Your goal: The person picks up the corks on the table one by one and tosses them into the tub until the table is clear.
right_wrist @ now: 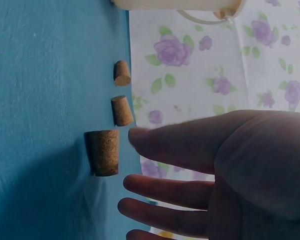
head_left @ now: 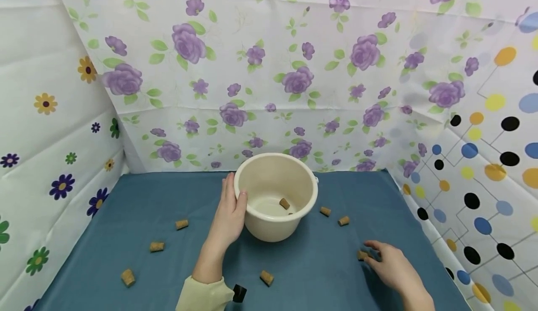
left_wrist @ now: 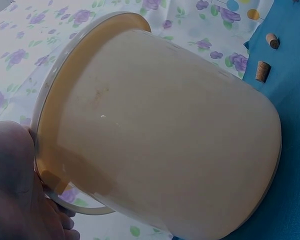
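A cream plastic bucket [head_left: 271,229] stands on the blue cloth with a cork [head_left: 284,203] and part of another visible inside. My left hand [head_left: 229,220] grips its left side at the rim, the thumb on the near side and the fingers extended along the outside. On the right, my right hand [head_left: 392,264] reaches over a tapered cork [head_left: 362,255] with thumb and fingers spread. In the right wrist view, the thumb and fingertips are close to that cork [right_wrist: 105,152], with a gap showing between them.
Two corks [head_left: 325,211] [head_left: 343,221] lie right of the bucket, and one cork [head_left: 266,278] lies in front of it. Further corks [head_left: 157,246] are scattered at the left. Floral sheeting [head_left: 298,82] hangs behind the blue cloth [head_left: 311,278], with patterned sheets at both sides.
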A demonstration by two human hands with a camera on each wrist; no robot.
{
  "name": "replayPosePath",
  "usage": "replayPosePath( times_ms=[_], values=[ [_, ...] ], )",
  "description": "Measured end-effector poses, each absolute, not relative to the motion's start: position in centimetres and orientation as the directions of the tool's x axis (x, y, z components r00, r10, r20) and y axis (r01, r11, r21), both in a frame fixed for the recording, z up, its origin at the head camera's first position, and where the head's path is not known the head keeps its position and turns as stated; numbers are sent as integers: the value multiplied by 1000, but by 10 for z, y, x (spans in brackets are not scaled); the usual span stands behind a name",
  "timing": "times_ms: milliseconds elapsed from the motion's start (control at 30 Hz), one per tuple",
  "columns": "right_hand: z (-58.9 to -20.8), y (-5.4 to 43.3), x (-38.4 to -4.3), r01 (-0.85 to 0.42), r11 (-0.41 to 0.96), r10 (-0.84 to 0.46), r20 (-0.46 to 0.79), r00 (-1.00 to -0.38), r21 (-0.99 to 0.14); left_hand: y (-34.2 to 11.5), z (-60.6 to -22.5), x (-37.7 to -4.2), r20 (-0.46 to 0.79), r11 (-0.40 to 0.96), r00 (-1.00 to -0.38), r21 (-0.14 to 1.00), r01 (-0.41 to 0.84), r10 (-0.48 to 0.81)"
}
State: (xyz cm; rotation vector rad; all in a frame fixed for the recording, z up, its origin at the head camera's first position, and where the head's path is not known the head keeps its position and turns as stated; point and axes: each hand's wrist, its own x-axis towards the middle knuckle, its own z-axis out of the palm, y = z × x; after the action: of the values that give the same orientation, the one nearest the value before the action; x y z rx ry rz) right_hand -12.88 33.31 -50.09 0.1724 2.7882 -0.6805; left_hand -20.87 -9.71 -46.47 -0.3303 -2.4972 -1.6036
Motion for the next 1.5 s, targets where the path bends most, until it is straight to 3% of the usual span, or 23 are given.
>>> replayPosePath(
  times_ms=[1033,1500],
  values=[
    [-517,341,-138,217,909,131,-252,-959,-355,-94,-459,-215,253,402,-962,874,273,103],
    [-518,336,-128,241,886,130,-285,-950,-396,-95,-464,-210,239,405,-967,878,256,94]
  ],
)
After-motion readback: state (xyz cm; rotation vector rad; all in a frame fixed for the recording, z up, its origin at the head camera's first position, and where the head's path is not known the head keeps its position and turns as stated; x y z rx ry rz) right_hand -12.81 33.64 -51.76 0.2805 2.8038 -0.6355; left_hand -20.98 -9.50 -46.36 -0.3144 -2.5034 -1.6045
